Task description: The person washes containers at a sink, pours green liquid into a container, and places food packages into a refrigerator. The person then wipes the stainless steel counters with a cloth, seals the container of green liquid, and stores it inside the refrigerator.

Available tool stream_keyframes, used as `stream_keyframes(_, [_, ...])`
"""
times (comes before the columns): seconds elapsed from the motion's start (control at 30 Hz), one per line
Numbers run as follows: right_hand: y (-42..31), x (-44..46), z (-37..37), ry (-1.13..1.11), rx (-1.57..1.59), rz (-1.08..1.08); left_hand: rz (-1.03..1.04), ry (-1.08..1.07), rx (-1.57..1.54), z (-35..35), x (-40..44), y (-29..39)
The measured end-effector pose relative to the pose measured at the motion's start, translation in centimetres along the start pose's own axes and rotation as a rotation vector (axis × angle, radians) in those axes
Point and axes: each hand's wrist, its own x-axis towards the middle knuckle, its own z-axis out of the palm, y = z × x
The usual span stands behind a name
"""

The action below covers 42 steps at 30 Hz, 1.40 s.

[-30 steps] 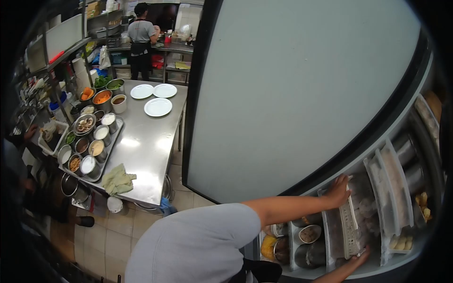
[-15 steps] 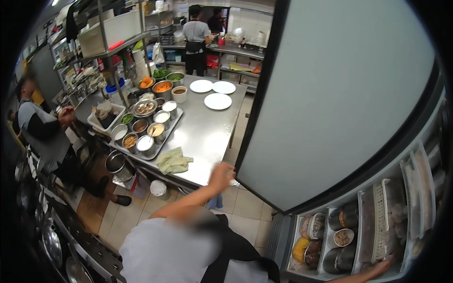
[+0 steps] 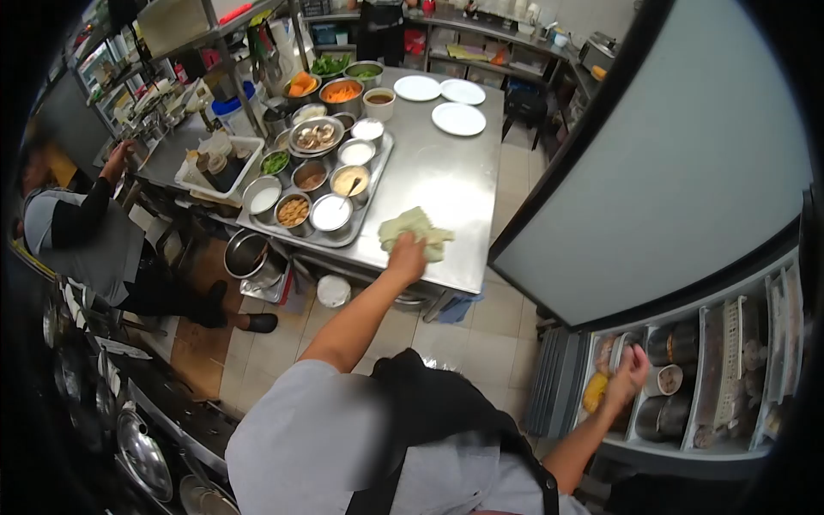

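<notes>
The left hand (image 3: 408, 255) has dropped onto the green cloth (image 3: 418, 230) at the steel table's (image 3: 433, 176) near edge — gripping or not, I can't tell. The right hand (image 3: 629, 374) has left the basket (image 3: 728, 365) for a container (image 3: 617, 350), hold unclear — so they now work apart.

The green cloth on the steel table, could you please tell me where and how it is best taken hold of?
I would pinch the green cloth by a fold at its near edge, coming from above on the near side of the steel table, where the left hand is. It lies crumpled, so its folds likely offer grip.
</notes>
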Motion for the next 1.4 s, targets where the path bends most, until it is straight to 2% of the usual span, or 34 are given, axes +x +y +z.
stream_keyframes(0.03, [0.1,-1.5,2.7,-0.075,0.017,-0.104,0.036,-0.055,-0.03,-0.8,0.2,0.3])
stream_keyframes(0.07, [-2.0,-3.7,5.1,-0.18,-0.001,-0.025,0.046,-0.112,-0.053,-0.8,0.3,0.1])
stream_keyframes(0.1, [-3.1,-5.2,7.3,-0.255,-0.101,-0.105,0.058,-0.153,-0.072,-1.2,0.8,-0.4])
stream_keyframes(0.17, [-5.0,-7.6,10.5,-0.363,-0.078,-0.237,0.028,-0.156,-0.124,-2.3,0.6,-0.8])
stream_keyframes(0.27, [-8.2,-10.1,12.2,-0.38,-0.122,-0.208,0.062,-0.101,-0.043,-2.8,0.2,-1.5])
stream_keyframes(0.37, [-7.3,-10.7,12.6,-0.326,-0.167,-0.224,0.068,-0.076,0.065,-2.4,-0.1,-2.0])
stream_keyframes(0.5, [-4.2,-9.7,13.0,-0.412,-0.117,-0.007,0.088,-0.006,-0.009,-1.2,0.8,-2.9])
stream_keyframes(0.6, [-4.2,-9.3,14.6,-0.466,-0.157,0.006,0.072,-0.029,-0.11,-1.3,2.9,-4.1])
stream_keyframes(0.67, [-4.1,-8.6,16.4,-0.485,-0.17,-0.011,0.02,0.007,-0.141,-1.0,4.5,-4.3])
stream_keyframes(0.77, [-4.5,-6.4,19.4,-0.492,-0.234,-0.097,-0.174,0.139,-0.155,-1.1,7.2,-3.5])
stream_keyframes(0.8, [-4.7,-5.4,20.1,-0.504,-0.303,-0.138,-0.195,0.225,-0.151,-1.6,8.3,-3.1])
stream_keyframes(0.9, [-5.7,-2.5,23.2,-0.514,-0.145,-0.09,-0.177,0.549,-0.205,-4.0,12.8,-2.2])
stream_keyframes(0.97, [-7.5,0.2,25.1,-0.513,-0.085,-0.092,-0.228,0.601,-0.22,-6.1,16.4,-1.2])
stream_keyframes(1.0, [-8.7,1.3,26.2,-0.496,-0.076,-0.1,-0.28,0.544,-0.208,-6.1,18.4,-1.5])
stream_keyframes(1.1, [-12.3,4.9,29.5,-0.544,-0.098,-0.384,-0.501,0.252,-0.064,-4.6,24.1,-2.3])
stream_keyframes(1.13, [-14.0,5.8,30.6,-0.583,-0.043,-0.426,-0.535,0.089,-0.074,-3.3,25.8,-3.4])
stream_keyframes(1.27, [-18.8,8.4,34.8,-0.724,-0.153,-0.876,-0.453,-0.032,0.066,3.1,28.5,-5.6])
stream_keyframes(1.33, [-19.9,9.7,36.7,-0.747,-0.225,-1.049,-0.373,-0.03,0.084,5.6,29.9,-4.5])
stream_keyframes(1.4, [-20.3,10.5,38.0,-0.788,-0.345,-1.174,-0.207,-0.073,0.048,8.0,31.4,-1.6])
